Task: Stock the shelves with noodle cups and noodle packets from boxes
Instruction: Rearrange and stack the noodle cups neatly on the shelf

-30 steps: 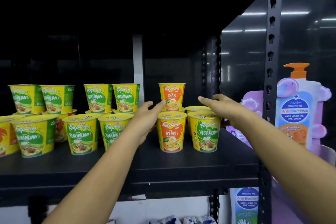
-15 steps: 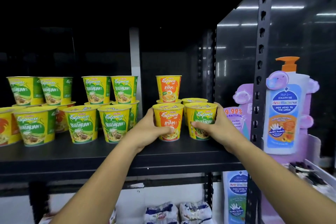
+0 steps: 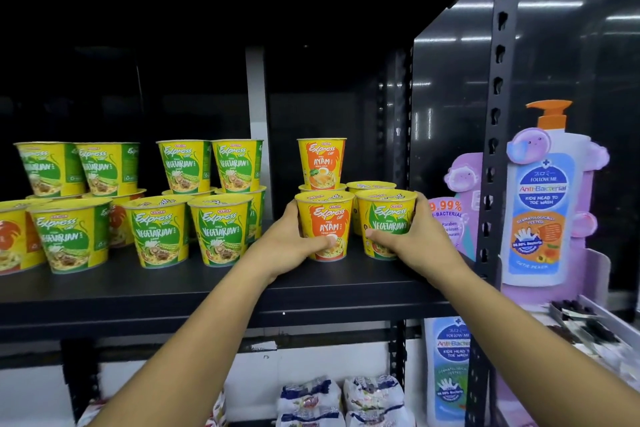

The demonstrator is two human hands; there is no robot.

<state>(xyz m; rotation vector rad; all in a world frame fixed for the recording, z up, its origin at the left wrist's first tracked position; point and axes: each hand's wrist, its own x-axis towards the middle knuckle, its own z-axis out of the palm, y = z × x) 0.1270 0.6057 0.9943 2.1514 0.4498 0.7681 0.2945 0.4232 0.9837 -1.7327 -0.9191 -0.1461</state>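
On the black shelf [image 3: 207,291] stand many yellow noodle cups. My left hand [image 3: 289,243] grips an orange-labelled Ayam cup [image 3: 327,218] at the shelf's front right. Beside it, my right hand [image 3: 412,241] grips a green-labelled Vegetarian cup [image 3: 386,215]. Both cups stand upright on the shelf, touching each other. Behind them another Ayam cup [image 3: 322,163] sits stacked on a lower cup, next to one more cup [image 3: 370,185]. Several Vegetarian cups [image 3: 221,229] stand in two layers to the left. White noodle packets [image 3: 341,399] lie below the shelf.
A black perforated upright [image 3: 495,149] and a dark glossy side panel [image 3: 446,97] close the shelf on the right. A purple cardboard display with a pump-bottle picture [image 3: 543,201] stands past the upright. A white post [image 3: 258,107] rises behind the cups.
Both hands came down from above the cups and closed around the two front cups, left on the Ayam cup, right on the Vegetarian cup. The view has shifted slightly.
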